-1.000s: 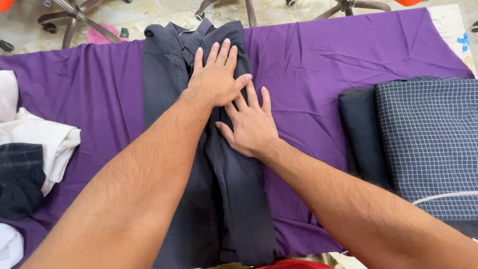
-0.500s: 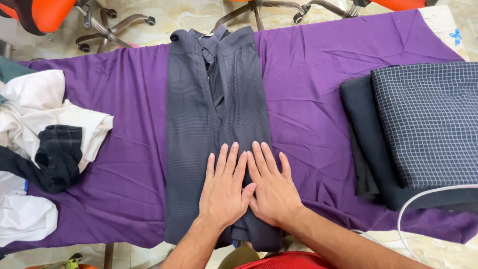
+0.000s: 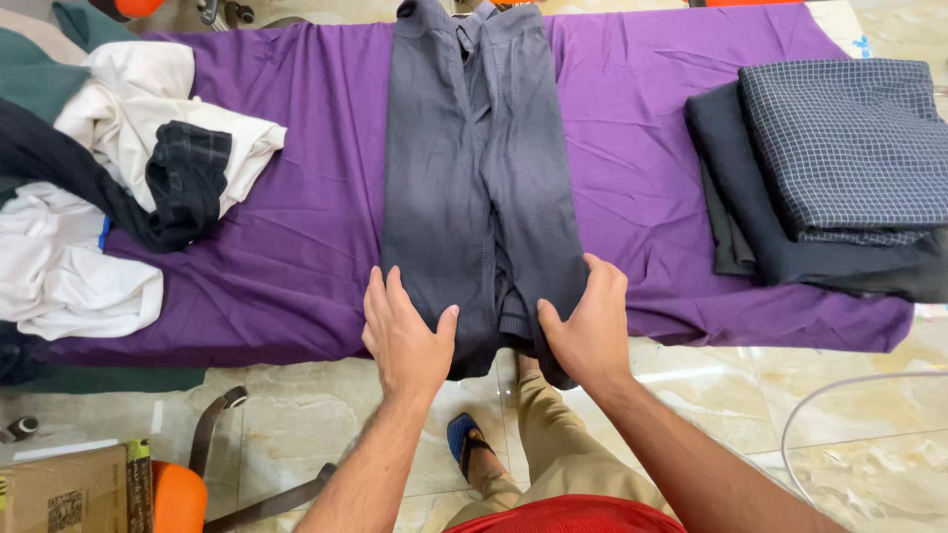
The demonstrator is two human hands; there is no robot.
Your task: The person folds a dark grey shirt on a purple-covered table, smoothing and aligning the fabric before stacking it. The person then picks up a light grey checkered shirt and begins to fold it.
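Observation:
A dark grey garment (image 3: 474,178), folded into a long narrow strip, lies lengthwise across the purple cloth (image 3: 296,247) that covers the table. Its near end hangs a little over the table's front edge. My left hand (image 3: 403,334) clasps the garment's near left corner, thumb on the fabric and fingers along its left edge. At the near right corner my right hand (image 3: 591,324) does the same, with its thumb pointing inward. Both hands sit at the table's front edge.
A pile of white, black and green clothes (image 3: 109,188) covers the table's left end. Folded dark garments, with a checked one (image 3: 849,148) on top, lie at the right. Below are a tiled floor, my leg and sandal (image 3: 464,444), an orange chair (image 3: 178,494) and a white cable (image 3: 849,390).
My hands slid down the garment from its collar end to its near end, then parted to its two near corners. The camera pulled back, and the floor in front of the table came into view.

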